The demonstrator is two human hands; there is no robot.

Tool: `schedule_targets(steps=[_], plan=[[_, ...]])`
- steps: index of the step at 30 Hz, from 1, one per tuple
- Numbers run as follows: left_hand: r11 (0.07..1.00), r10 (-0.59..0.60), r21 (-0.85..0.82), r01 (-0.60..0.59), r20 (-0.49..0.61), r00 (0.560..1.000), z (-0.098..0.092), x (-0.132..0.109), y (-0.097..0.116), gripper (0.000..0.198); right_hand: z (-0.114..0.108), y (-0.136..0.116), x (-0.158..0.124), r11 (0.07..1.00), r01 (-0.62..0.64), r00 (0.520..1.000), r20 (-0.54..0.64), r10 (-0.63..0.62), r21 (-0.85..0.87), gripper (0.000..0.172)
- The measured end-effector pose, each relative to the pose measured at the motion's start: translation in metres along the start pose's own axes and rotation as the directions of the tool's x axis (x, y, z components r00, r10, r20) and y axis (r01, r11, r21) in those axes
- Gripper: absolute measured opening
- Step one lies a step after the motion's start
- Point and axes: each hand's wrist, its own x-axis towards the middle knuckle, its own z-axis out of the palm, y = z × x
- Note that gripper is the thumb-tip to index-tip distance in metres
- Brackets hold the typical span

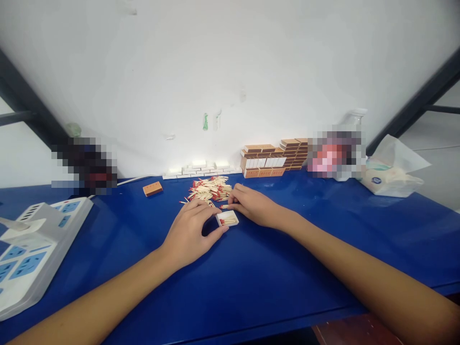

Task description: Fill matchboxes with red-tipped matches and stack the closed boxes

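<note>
Matchbox (153, 189) lettering is proving illegible; our left hand (192, 229) is gripping a white tray (230, 224), our right hand (253, 203) is pinching matches (224, 206).

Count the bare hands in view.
2: the left hand holds a white tray; the right hand pinches matches near the match pile. No others show.

Matches (212, 188) pale, red-tipped; small tray (232, 214) white. Lone matchbox (153, 188) orange and dark brown. Table (251, 278) plain blue; power strip (54, 244) white with blue socket panels (27, 266).
</note>
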Motion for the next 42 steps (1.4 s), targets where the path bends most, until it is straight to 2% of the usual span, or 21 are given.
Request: schedule_targets(steps=[17,24,34,42], plan=[[1.000,0.012,0.009,-0.012,-0.004,1.000,0.0000,-0.0010,-0.0006,0.026,-0.0028,-0.0019,-0.0021,0.999,-0.009,1.000,0.013,0.010,-0.051,0.015],[1.000,0.007,0.007,-0.007,0.000,1.000,0.0004,-0.0003,-0.0003,0.026,-0.0003,0.0021,-0.0025,0.997,0.014,1.000,-0.006,-0.015,-0.069,0.017],[1.000,0.016,-0.004,-0.016,0.001,1.000,-0.0005,0.0000,0.0000,0.024,-0.0049,-0.0006,-0.0060,0.989,0.063,0.997,0.045,-0.057,-0.132,0.023],[1.000,0.011,-0.004,-0.011,0.004,1.000,-0.0003,0.0007,-0.0004,0.025,-0.0037,-0.0005,-0.0066,0.991,0.067,0.997,0.032,-0.064,-0.117,0.020]])
